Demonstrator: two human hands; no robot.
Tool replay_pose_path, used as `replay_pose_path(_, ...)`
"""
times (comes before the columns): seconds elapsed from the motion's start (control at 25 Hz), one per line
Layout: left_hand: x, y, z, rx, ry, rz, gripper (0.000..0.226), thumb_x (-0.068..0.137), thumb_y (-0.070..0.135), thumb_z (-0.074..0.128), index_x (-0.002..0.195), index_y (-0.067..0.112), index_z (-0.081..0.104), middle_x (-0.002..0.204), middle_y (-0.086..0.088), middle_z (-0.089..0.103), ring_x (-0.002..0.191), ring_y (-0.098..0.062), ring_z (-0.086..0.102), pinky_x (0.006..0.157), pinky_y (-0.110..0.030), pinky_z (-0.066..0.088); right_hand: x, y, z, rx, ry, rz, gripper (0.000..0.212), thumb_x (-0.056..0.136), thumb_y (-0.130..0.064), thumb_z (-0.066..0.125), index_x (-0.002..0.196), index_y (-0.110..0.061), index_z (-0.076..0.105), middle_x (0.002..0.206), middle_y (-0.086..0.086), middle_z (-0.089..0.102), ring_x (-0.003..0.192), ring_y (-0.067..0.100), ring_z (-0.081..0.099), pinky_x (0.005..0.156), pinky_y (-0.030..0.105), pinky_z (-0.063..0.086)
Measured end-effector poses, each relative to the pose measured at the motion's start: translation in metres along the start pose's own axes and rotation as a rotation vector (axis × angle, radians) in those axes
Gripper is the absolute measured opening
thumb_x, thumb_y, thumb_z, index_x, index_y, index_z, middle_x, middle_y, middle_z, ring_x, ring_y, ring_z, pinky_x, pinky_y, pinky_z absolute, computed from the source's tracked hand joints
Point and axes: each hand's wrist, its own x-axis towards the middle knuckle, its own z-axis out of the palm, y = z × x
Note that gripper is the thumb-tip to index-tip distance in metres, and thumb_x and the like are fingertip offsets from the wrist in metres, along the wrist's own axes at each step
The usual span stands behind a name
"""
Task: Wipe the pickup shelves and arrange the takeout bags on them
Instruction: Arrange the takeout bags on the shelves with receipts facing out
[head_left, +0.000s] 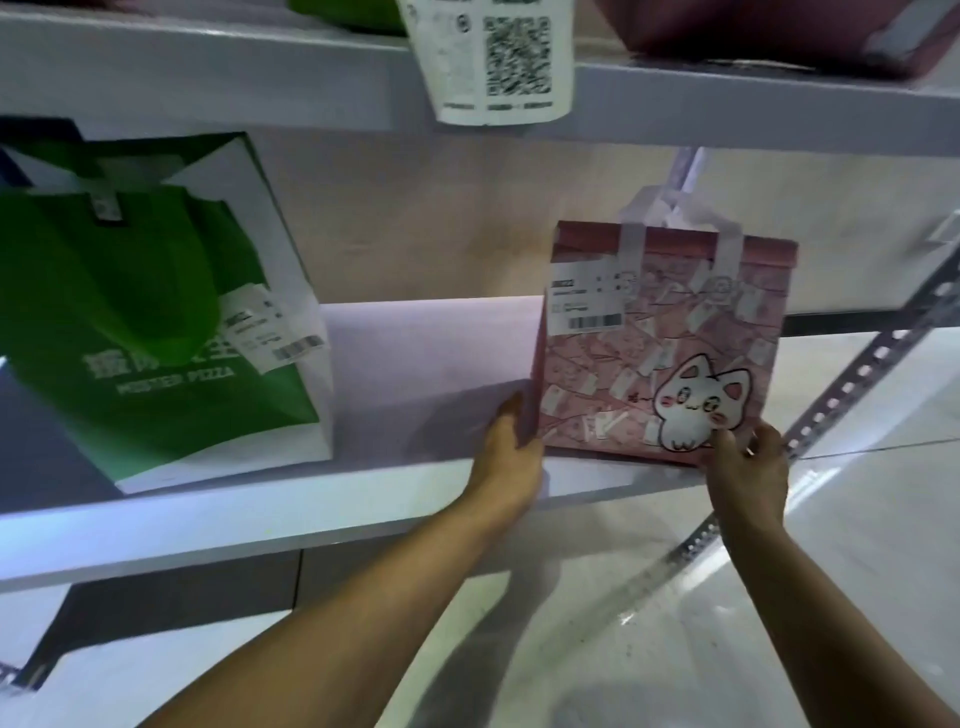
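Observation:
A pink takeout bag (665, 332) with a white cartoon cat and a receipt label stands upright at the right end of the white shelf (395, 374). My left hand (511, 452) grips its lower left corner, fingers along the side panel. My right hand (748, 465) pinches its lower right corner at the shelf's front edge. A green and white pizza bag (150, 322) with a receipt stands on the same shelf at the left, well apart from both hands.
Between the two bags lies bare shelf. An upper shelf (208, 67) carries a paper slip with a QR code (498, 57) hanging over its edge and a dark red bag (769, 31). A perforated metal upright (857, 374) runs at the right. Pale floor tiles show below.

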Motion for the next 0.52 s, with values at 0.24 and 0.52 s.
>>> replay_pose_path(0.24,0.002,-0.003,-0.022,-0.009,0.073,0.061,0.038,0.099,0.017,0.049,0.134,0.031,0.049,0.128,0.009,0.06,0.112,-0.011,0.055,0.103,-0.028,0.044,0.001,-0.011,0.044,0.076,-0.222,0.013,0.037,0.098,-0.03,0.046,0.127,-0.007,0.05,0.116,0.018,0.059,0.097,0.035,0.06,0.07,0.037,0.048)
replay_pose_path(0.52,0.003,-0.026,-0.069,0.061,0.21,0.054,0.048,0.095,0.011,0.051,0.14,0.028,0.045,0.134,0.001,0.06,0.118,-0.02,0.058,0.103,-0.028,0.044,-0.017,-0.031,0.094,0.046,-0.338,-0.002,0.044,0.098,-0.029,0.049,0.137,-0.01,0.044,0.133,0.013,0.056,0.12,0.033,0.053,0.102,0.048,0.045)
